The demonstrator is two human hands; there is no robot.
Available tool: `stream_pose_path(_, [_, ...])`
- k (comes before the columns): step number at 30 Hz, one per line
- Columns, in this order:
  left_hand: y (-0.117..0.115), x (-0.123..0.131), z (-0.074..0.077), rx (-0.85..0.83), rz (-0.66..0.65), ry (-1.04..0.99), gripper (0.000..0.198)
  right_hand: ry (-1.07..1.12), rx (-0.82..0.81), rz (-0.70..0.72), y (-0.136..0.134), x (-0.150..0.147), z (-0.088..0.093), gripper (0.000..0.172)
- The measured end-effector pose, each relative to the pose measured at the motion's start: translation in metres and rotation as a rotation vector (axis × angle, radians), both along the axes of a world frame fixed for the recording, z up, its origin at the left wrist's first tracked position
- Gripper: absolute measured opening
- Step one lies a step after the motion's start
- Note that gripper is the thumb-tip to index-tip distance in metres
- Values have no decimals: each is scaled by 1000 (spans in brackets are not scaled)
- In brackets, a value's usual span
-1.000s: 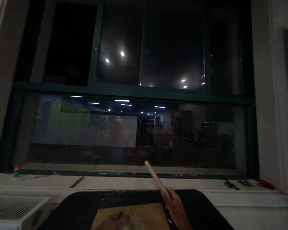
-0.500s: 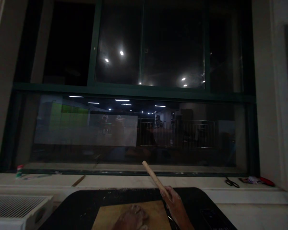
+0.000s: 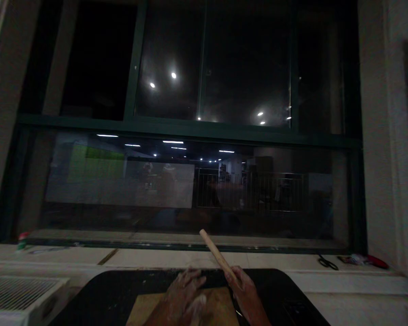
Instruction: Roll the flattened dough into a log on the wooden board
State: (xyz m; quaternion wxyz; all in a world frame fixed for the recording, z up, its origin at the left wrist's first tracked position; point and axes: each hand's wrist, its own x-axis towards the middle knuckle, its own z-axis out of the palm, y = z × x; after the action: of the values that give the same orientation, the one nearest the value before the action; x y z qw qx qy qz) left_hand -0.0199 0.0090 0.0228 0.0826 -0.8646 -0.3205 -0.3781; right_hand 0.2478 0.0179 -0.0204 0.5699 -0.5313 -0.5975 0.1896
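A plain wooden rolling pin (image 3: 215, 250) slants up and to the left from my right hand (image 3: 243, 287), whose fingers are wrapped round its lower end. Over a wooden board (image 3: 221, 301) is my left hand (image 3: 185, 287), dusted with what looks like white powder. Its fingers are stretched out and somewhat blurred, with the thumb low on the right side. Whatever lies directly under the left hand is hidden. The board rests on a black table (image 3: 112, 290) with rounded corners.
Behind the table runs a pale windowsill (image 3: 149, 259) below a large dark window. Black-handled scissors (image 3: 327, 262) and a red object (image 3: 377, 261) lie at its right. A small red-topped green container (image 3: 22, 241) stands at far left, above a white radiator (image 3: 18, 294).
My left hand has moved forward and slightly left across the board, and its fingers now reach past the far edge. The rolling pin and my right hand have shifted only slightly.
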Motion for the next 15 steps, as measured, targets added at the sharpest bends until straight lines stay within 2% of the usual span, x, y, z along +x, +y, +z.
stream_pose_path(2, [-1,2,26,28,70,0,42,-6,-7,-2,-2,-1,3,78])
stream_pose_path(4, [-3,10,36,81,107,60,46,-20,-19,6,-5,-1,7,77])
stream_pose_path(6, [-5,20,23,146,100,168,41,-19,-23,11,-9,1,9,77])
stream_pose_path(8, [-5,26,2,148,11,227,27,-15,-30,16,-11,4,11,76])
stream_pose_path(9, [-5,26,-4,139,-24,226,24,-16,-30,16,-11,6,12,76])
stream_pose_path(10, [-4,24,-4,127,-36,201,30,-22,-26,13,-11,8,13,76])
stream_pose_path(11, [-3,19,2,109,-21,148,40,-32,-21,8,-12,9,15,76])
stream_pose_path(12, [-3,13,16,86,11,76,49,-44,-15,12,-12,9,17,77])
stream_pose_path(13, [-3,6,34,69,51,-11,54,-57,-14,27,-14,8,20,78])
stream_pose_path(15, [-5,-10,74,57,105,-154,50,-100,-44,88,-18,3,28,77])
